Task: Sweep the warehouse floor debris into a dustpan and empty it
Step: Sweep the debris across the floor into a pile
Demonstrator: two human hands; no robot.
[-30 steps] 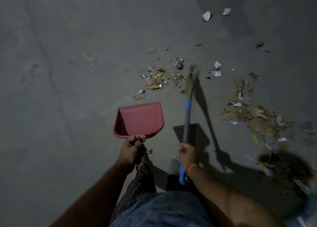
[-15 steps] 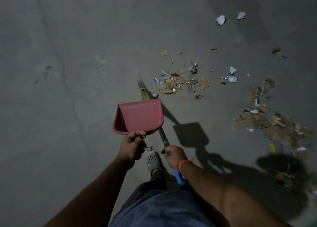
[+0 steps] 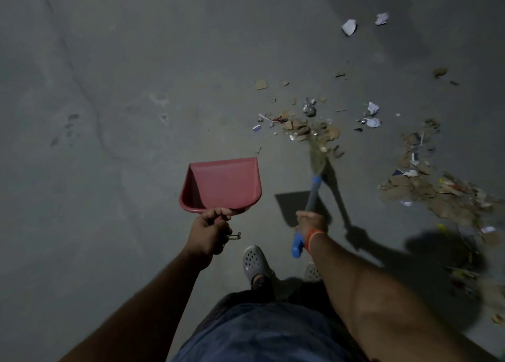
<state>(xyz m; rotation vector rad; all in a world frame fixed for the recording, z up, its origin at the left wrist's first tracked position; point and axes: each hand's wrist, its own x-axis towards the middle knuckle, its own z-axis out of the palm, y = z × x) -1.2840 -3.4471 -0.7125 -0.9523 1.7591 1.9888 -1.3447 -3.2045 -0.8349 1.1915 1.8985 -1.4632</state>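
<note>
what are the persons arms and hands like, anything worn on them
Both arms are bare, with no sleeves showing and no gloves on either hand. The right hand has an orange band around its wrist. The left hand shows no band or watch.

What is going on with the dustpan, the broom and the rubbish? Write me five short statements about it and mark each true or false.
1. The left hand holds the red dustpan by its handle. True.
2. The dustpan is already full of cardboard scraps. False: its inside looks bare.
3. The right hand grips the broom on its grey shaft, with the blue end sticking out behind the wrist. True.
4. The broom's bristles rest inside the dustpan. False: they touch the near edge of the small debris pile, to the right of the pan.
5. All the rubbish lies in one heap. False: a larger pile lies further right, and crumpled paper lies apart, beyond both piles.
</note>
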